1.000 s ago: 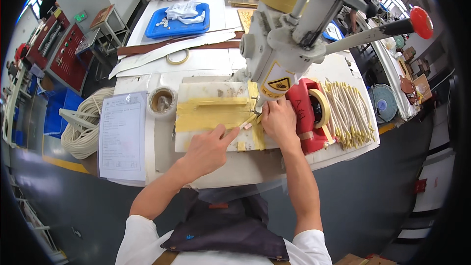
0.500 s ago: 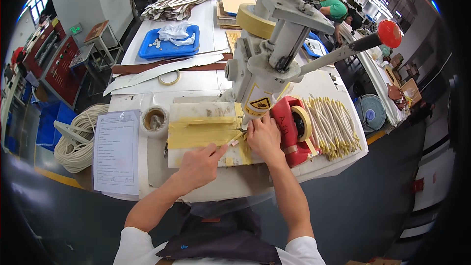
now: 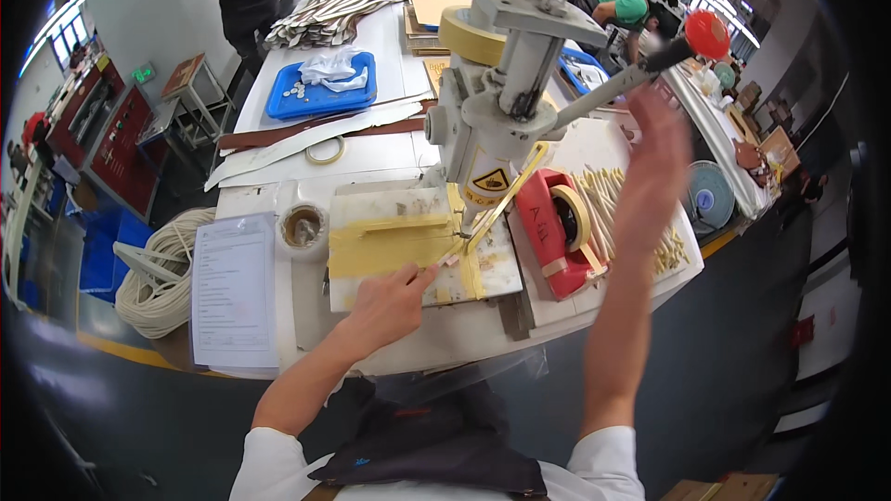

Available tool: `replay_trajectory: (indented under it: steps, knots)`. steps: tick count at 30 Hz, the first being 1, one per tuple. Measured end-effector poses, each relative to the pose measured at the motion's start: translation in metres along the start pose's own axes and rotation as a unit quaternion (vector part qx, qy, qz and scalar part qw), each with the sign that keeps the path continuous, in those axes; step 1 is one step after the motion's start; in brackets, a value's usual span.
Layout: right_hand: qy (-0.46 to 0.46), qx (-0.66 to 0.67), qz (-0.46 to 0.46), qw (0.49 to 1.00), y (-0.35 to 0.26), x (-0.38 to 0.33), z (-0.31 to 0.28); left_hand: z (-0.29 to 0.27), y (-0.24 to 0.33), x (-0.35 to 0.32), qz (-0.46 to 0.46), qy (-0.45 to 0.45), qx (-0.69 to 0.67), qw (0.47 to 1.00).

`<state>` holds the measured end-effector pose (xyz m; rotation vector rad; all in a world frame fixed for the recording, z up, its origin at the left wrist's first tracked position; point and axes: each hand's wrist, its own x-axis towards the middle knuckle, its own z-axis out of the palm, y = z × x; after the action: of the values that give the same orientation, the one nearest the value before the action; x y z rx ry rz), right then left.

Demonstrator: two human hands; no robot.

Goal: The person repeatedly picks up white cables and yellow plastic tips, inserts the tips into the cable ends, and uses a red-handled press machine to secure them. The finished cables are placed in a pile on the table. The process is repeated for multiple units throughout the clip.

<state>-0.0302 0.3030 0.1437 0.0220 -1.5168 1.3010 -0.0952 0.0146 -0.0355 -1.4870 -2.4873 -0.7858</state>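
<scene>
- Lying at the far left of the scene, a coil of pale rope [image 3: 158, 269] sits beside the white workbench [image 3: 371, 158], with a printed sheet of paper [image 3: 232, 289] on the bench's near left corner.
- Just right of the paper stands a roll of clear tape [image 3: 303, 225]; farther back are a blue tray [image 3: 320, 88] and long leather strips [image 3: 306, 134].
- The left hand [image 3: 390, 301] rests on the near edge of a white work plate [image 3: 367, 209] patched with yellow tape; its thumb and forefinger are pressed together, pinching a thin pale strip [image 3: 444, 262] and holding its tip right under the press head.
- The hand press [image 3: 497, 130] rises from the plate, grey and white, with a yellow warning label and a roll of masking tape [image 3: 473, 35] hung near its top.
- A red tape dispenser [image 3: 557, 227] stands just right of the plate, with a pile of pale strips [image 3: 640, 223] beyond it.
- The right hand [image 3: 654, 144] is raised in the air, blurred, fingers loosely spread and holding nothing, just below the press lever [image 3: 631, 79] with its red knob [image 3: 707, 33], not touching it.
</scene>
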Motion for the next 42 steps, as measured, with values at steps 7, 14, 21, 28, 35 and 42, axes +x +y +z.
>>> replay_trajectory:
  steps: [7,14,21,28,35,42]
  knots:
    - [-0.16,0.231,0.07,0.957,-0.096,0.086,0.043,-0.003,0.002,0.005,0.006,0.0,0.013,1.0]
    - [-0.007,0.199,-0.058,0.978,-0.083,-0.007,0.022,-0.002,0.003,0.004,0.011,0.001,0.012,1.0]
    - [-0.041,0.168,-0.183,0.968,-0.026,-0.115,-0.014,-0.004,0.007,0.003,0.004,-0.016,0.031,0.999]
    - [-0.124,0.131,-0.136,0.974,-0.056,-0.044,-0.014,0.004,-0.004,0.002,-0.034,0.019,-0.035,0.999]
    - [-0.096,0.154,-0.027,0.983,-0.058,0.082,0.049,0.009,-0.014,0.0,-0.14,0.083,-0.107,0.981]
    - [-0.171,-0.347,-0.046,0.921,-0.026,-0.056,0.002,0.008,-0.012,-0.008,-0.19,0.108,-0.168,0.961]
